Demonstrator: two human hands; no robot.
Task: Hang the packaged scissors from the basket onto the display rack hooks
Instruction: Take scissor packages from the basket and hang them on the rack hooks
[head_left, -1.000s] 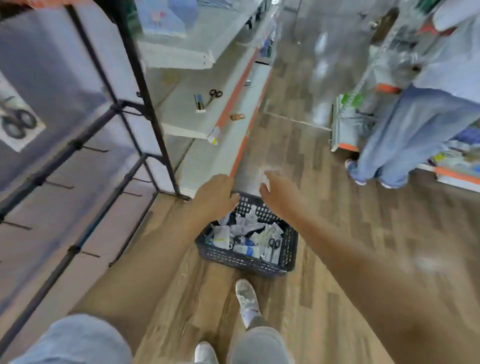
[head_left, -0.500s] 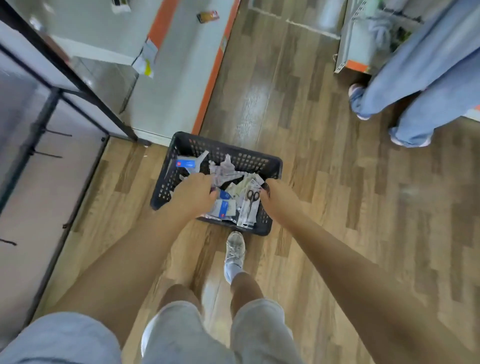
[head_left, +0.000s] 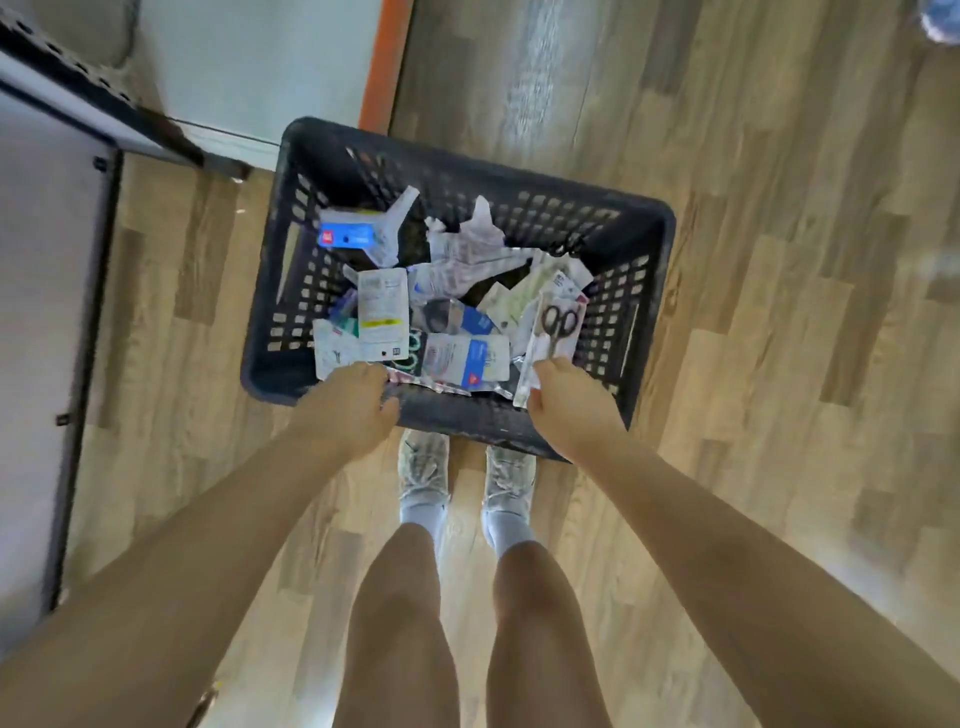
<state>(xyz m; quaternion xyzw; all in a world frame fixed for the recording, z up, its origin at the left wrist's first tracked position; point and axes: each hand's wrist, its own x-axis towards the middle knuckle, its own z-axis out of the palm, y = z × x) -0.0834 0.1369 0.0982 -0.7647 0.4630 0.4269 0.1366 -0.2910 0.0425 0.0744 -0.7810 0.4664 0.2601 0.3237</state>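
Note:
A dark plastic basket (head_left: 644, 244) stands on the wood floor just ahead of my feet, filled with several packaged items. A packaged pair of black scissors (head_left: 558, 325) leans against its right wall. My right hand (head_left: 569, 402) pinches that package at its lower end. At the near left corner, my left hand (head_left: 353, 402) reaches over the rim onto a white package (head_left: 332, 356); its fingertips are hidden. The display rack (head_left: 85, 322) shows at the left edge as a dark upright with short hooks.
A white shelf base with an orange strip (head_left: 384, 57) lies just beyond the basket. My two feet in pale shoes (head_left: 423, 475) stand against the basket's near wall. Wood floor (head_left: 779, 364) stretches to the right.
My view has tilted down and come closer to the basket. Both hands have dropped to its near side, and my right hand now holds the scissors package.

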